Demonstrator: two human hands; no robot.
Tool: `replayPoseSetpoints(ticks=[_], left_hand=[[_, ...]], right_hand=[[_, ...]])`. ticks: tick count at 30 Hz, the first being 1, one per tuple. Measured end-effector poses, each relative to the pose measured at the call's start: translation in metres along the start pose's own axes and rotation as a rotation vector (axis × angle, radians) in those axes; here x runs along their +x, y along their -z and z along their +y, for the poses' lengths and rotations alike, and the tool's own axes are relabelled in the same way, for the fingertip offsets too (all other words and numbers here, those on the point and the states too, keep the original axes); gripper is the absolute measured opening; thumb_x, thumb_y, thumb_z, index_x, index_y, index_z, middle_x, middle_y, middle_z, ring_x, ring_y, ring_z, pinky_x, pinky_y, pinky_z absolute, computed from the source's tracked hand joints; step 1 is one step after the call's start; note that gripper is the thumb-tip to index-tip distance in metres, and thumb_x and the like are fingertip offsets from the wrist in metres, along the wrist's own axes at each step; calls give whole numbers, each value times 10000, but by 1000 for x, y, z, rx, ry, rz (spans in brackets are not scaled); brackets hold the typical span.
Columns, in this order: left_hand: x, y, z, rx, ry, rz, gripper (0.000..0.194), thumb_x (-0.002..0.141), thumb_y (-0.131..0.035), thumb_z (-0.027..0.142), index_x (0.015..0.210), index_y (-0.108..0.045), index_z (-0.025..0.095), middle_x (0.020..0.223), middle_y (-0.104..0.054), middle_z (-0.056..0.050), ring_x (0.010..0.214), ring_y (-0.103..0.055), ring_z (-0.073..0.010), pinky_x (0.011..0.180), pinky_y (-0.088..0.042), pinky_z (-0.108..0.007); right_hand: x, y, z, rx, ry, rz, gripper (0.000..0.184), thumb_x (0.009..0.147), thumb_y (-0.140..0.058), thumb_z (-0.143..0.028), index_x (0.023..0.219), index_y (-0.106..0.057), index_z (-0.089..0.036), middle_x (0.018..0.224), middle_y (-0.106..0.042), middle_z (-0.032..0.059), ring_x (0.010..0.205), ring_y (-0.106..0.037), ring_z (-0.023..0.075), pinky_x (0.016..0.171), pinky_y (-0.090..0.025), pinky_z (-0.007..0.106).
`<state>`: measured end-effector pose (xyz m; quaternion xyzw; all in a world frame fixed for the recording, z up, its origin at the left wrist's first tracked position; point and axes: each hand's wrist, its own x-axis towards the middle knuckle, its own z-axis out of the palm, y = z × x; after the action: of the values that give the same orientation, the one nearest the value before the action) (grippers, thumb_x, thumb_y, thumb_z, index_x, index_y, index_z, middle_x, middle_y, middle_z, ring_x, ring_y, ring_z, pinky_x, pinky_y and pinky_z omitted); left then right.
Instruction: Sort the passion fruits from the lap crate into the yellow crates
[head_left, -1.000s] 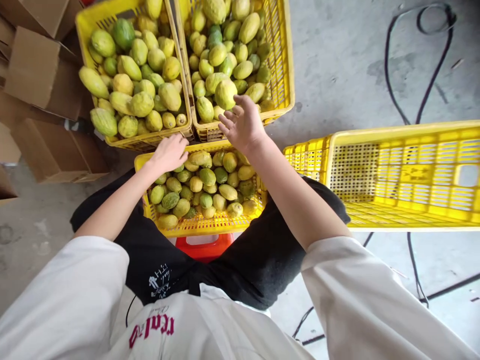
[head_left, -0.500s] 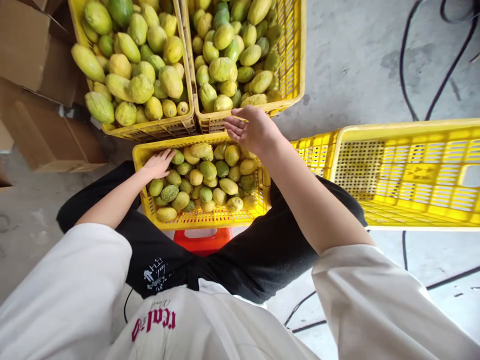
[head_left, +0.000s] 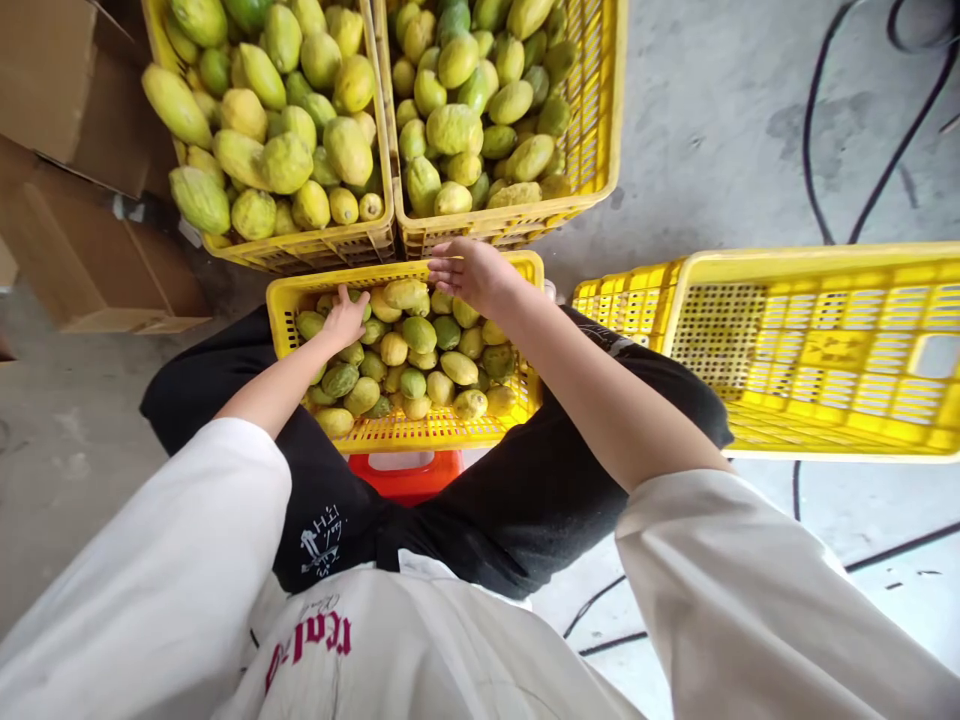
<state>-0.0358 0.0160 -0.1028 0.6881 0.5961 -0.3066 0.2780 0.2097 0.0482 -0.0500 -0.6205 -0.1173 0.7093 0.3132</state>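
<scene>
Yellow-green, lemon-like fruits (head_left: 422, 335) cover much of the yellow plastic crate (head_left: 442, 436) between my knees. At the crate's left, my left hand (head_left: 346, 316) is down among them, its thumb and fingers curved round a green fruit (head_left: 355, 296) that is partly hidden under the hand. My right hand (head_left: 471, 272) hovers over the crate's far rim, palm turned left and fingers stretched out. It holds nothing.
Two yellow crates, a left one (head_left: 300, 248) and a right one (head_left: 611, 150), stand beyond, piled with larger-looking fruits. An empty yellow crate (head_left: 832, 400) lies to my right. Cardboard boxes (head_left: 97, 240) are at left, a red stool (head_left: 409, 480) below, and black cable (head_left: 814, 130) on the floor.
My left hand has come down from the far rim into the near crate and onto a green fruit. My right hand has released a fruit in the far right crate and drawn back.
</scene>
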Motion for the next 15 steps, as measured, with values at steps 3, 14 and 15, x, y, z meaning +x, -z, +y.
replayPoseSetpoints(ticks=[3,14,15], left_hand=[[-3,-2,-1,-74,27,27,859,1021,-684,98,1847,-458,171,1899,-397,-297,1643,-652,-502,1325,-605,-576],[13,-8,8,-424,207,192,634,1069,-800,240,1639,-589,62,1791,-547,-341,1787,-499,-439,1480,-421,-524],[17,-9,10,-453,235,212,655,1072,-808,252,1650,-576,48,1794,-545,-352,1792,-489,-443,1482,-412,-534]], right_hand=[[-3,-7,13,-46,-108,38,98,1066,-717,-121,1085,-691,-213,806,-681,11,705,-669,150,584,-541,170],[47,-31,72,-63,-210,242,302,1045,-867,-225,1315,-735,-247,1245,-788,98,960,-809,233,753,-716,299],[53,-31,76,-62,-204,243,337,1033,-890,-245,1331,-731,-249,1334,-785,112,1004,-811,244,796,-729,323]])
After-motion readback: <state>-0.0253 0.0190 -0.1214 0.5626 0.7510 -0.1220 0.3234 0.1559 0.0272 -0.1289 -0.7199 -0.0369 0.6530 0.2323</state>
